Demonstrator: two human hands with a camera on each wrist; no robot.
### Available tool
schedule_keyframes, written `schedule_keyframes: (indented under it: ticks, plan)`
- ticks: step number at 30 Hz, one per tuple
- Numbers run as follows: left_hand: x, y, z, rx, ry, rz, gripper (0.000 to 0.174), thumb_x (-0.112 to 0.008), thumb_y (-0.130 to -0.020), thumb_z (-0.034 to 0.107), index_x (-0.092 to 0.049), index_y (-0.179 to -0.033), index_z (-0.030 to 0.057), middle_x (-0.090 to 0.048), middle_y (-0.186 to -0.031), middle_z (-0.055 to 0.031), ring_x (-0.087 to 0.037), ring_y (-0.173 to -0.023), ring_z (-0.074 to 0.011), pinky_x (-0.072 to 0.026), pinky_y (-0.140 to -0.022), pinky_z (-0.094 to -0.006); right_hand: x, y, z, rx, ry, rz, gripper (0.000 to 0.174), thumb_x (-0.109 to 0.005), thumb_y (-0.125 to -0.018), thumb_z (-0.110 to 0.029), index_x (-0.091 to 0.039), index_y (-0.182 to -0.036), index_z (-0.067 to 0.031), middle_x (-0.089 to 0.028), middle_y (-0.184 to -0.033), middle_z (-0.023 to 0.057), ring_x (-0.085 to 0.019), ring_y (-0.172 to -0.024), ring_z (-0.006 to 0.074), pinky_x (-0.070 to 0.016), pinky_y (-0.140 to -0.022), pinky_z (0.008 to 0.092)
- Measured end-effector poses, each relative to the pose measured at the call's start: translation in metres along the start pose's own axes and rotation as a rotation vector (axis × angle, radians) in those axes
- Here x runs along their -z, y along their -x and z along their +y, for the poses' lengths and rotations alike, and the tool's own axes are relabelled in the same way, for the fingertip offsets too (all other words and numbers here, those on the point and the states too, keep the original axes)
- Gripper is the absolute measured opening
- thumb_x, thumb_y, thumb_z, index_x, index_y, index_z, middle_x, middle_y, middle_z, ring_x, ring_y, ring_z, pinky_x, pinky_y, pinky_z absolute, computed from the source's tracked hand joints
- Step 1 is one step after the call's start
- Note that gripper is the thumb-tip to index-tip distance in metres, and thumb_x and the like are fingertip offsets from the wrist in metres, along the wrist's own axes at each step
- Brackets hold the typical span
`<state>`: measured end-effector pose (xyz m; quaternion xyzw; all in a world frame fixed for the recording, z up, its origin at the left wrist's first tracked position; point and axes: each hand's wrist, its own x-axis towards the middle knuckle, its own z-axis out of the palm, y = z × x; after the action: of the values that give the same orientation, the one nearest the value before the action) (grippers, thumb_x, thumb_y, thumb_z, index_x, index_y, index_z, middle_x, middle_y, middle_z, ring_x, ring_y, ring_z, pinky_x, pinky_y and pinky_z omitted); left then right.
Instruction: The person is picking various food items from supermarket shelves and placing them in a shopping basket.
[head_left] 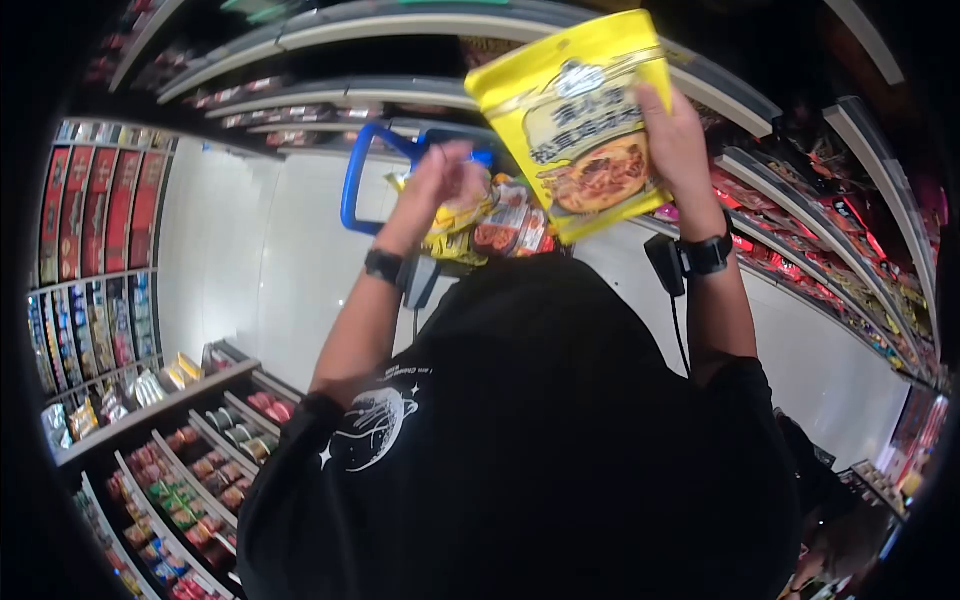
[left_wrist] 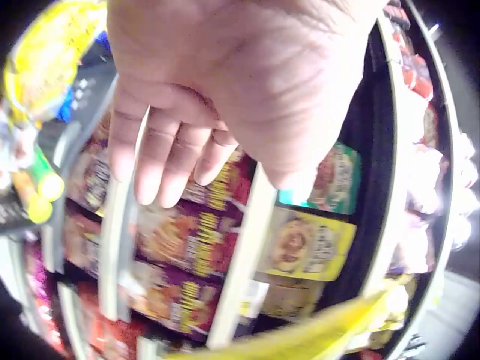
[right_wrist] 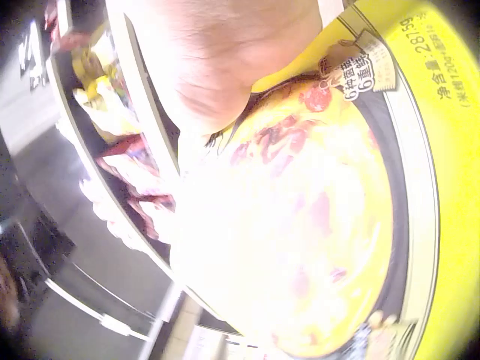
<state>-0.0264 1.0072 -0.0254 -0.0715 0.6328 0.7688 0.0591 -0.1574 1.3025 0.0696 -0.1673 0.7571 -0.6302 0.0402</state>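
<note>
Yellow pouch (head_left: pixel 580 120) held high in the aisle: you are gripping it in your right hand (head_left: pixel 680 140), seemingly inspecting it, your left hand (head_left: pixel 440 185) hovering loose-fingered and empty over the blue basket (head_left: pixel 350 190); dropping it in calls for clearing that hand aside.

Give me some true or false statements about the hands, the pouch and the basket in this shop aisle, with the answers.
1. The right hand holds a yellow pouch. True.
2. The left hand also holds that pouch. False: it is apart from the pouch, by the basket, and the left wrist view shows its fingers loosely curled with nothing in them.
3. The basket has a red handle. False: the handle is blue.
4. Packets lie in the basket. True.
5. The shelves are bare. False: they are stocked with goods.
</note>
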Motion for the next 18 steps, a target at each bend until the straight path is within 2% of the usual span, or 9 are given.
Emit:
schedule_keyframes:
  ticks: [2, 4, 6, 8, 9, 12, 15, 17, 18]
  plan:
    - [-0.015, -0.009, 0.038, -0.223, 0.201, -0.061, 0.056, -0.038, -0.102, 0.050, -0.046, -0.135, 0.0063, -0.060, -0.121, -0.0097, -0.058, -0.108, -0.0163, -0.0471, -0.090, -0.0307, -0.010, 0.004, 0.023, 0.146, 0.384, -0.090, 0.037, -0.057, -0.096, -0.038, -0.063, -0.100, -0.0023, -0.065, -0.085, 0.0159, -0.063, -0.077, 0.0245, -0.0481, -0.071, 0.0340]
    - [-0.022, -0.016, 0.057, -0.262, -0.017, -0.008, 0.056, -0.054, -0.097, 0.041, -0.042, -0.138, 0.0059, -0.065, -0.114, -0.0080, -0.062, -0.099, -0.0136, -0.0479, -0.089, -0.0280, -0.019, 0.008, 0.051, 0.145, 0.374, -0.219, 0.036, -0.057, -0.096, -0.038, -0.063, -0.099, -0.0025, -0.064, -0.082, 0.0167, -0.063, -0.076, 0.0271, -0.0480, -0.071, 0.0356]
    - [-0.025, -0.020, 0.049, -0.112, -0.329, -0.094, 0.050, -0.068, -0.089, 0.019, -0.049, -0.133, 0.0029, -0.066, -0.110, -0.0083, -0.062, -0.099, -0.0117, -0.0496, -0.086, -0.0292, -0.028, 0.011, 0.082, 0.058, 0.320, -0.243, 0.036, -0.056, -0.097, -0.036, -0.061, -0.105, -0.0006, -0.065, -0.088, 0.0162, -0.063, -0.080, 0.0257, -0.0481, -0.074, 0.0354]
    - [-0.041, -0.017, 0.032, -0.045, -0.575, -0.066, 0.038, -0.066, -0.090, 0.017, -0.057, -0.124, 0.0009, -0.068, -0.102, -0.0096, -0.063, -0.092, -0.0139, -0.0495, -0.083, -0.0304, -0.043, 0.021, 0.102, -0.016, 0.159, -0.229, 0.037, -0.054, -0.099, -0.033, -0.059, -0.112, 0.0013, -0.067, -0.095, 0.0150, -0.063, -0.086, 0.0203, -0.0477, -0.079, 0.0323]
    - [-0.043, -0.019, 0.024, 0.028, -0.597, 0.026, 0.028, -0.064, -0.091, 0.018, -0.064, -0.113, 0.0004, -0.070, -0.092, -0.0114, -0.064, -0.083, -0.0163, -0.0500, -0.078, -0.0334, -0.048, 0.025, 0.110, 0.006, 0.177, -0.202, 0.036, -0.056, -0.098, -0.035, -0.060, -0.107, -0.0009, -0.066, -0.088, 0.0176, -0.065, -0.081, 0.0297, -0.0490, -0.076, 0.0361]
    - [-0.025, -0.040, -0.048, 0.057, -0.617, 0.018, 0.024, -0.062, -0.092, 0.022, -0.068, -0.103, 0.0027, -0.069, -0.084, -0.0153, -0.065, -0.074, -0.0231, -0.0500, -0.073, -0.0365, -0.049, 0.036, 0.169, 0.101, 0.290, -0.179, 0.033, -0.055, -0.098, -0.031, -0.061, -0.108, -0.0004, -0.067, -0.092, 0.0149, -0.065, -0.085, 0.0257, -0.0496, -0.078, 0.0349]
    - [-0.038, -0.036, -0.082, 0.104, -0.820, -0.104, 0.024, -0.058, -0.092, 0.027, -0.068, -0.094, 0.0053, -0.065, -0.084, -0.0219, -0.063, -0.080, -0.0389, -0.0493, -0.073, -0.0428, -0.032, 0.073, 0.220, -0.051, 0.140, -0.033, 0.031, -0.054, -0.098, -0.029, -0.061, -0.106, 0.0008, -0.067, -0.098, 0.0141, -0.064, -0.089, 0.0221, -0.0491, -0.080, 0.0335]
    - [-0.036, -0.039, -0.115, 0.079, -0.929, -0.141, 0.023, -0.057, -0.092, 0.026, -0.067, -0.094, 0.0047, -0.065, -0.086, -0.0218, -0.063, -0.083, -0.0389, -0.0490, -0.074, -0.0437, 0.001, 0.109, 0.227, -0.579, 0.151, -0.151, 0.033, -0.052, -0.098, -0.030, -0.062, -0.104, 0.0015, -0.067, -0.098, 0.0132, -0.064, -0.089, 0.0217, -0.0495, -0.080, 0.0341]
    - [-0.035, -0.040, -0.127, 0.065, -0.983, -0.162, 0.023, -0.057, -0.092, 0.025, -0.067, -0.094, 0.0044, -0.065, -0.086, -0.0218, -0.064, -0.084, -0.0389, -0.0488, -0.075, -0.0442, 0.016, 0.134, 0.237, -0.632, 0.196, -0.157, 0.034, -0.051, -0.097, -0.030, -0.063, -0.102, 0.0011, -0.067, -0.097, 0.0130, -0.064, -0.087, 0.0221, -0.0496, -0.079, 0.0349]
